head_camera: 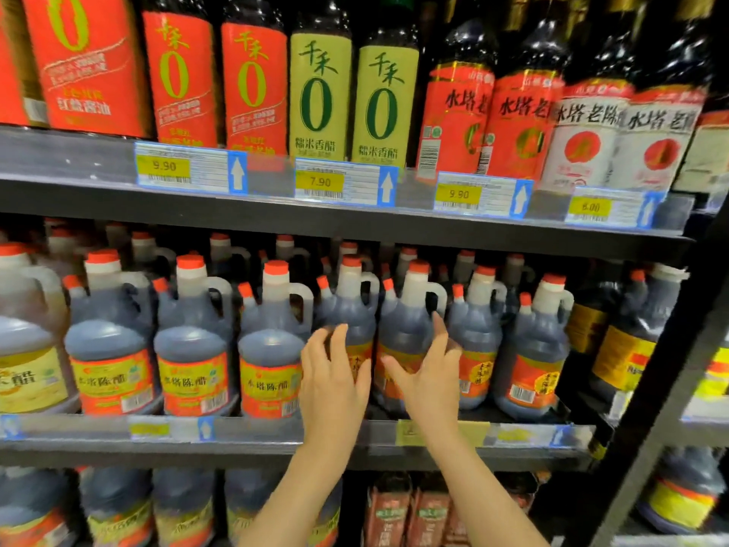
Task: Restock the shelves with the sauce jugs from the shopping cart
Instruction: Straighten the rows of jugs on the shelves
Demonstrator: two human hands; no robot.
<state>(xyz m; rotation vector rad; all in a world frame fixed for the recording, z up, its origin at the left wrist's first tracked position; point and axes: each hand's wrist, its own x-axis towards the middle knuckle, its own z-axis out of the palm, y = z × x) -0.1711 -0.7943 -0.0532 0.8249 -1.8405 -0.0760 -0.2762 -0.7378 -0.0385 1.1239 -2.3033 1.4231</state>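
Dark upright jugs (351, 333) stood directly ahead — left hand (333, 375) and right hand (430, 373) lay against them, fingers spread, gripping nothing.

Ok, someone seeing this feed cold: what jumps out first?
Both hands reach to the middle shelf: the left hand lies on one dark jug, the right hand on the next jug, fingers spread. Around them runs a row of red-capped jugs with handles. Above, tall red and green bottles stand over yellow price tags.
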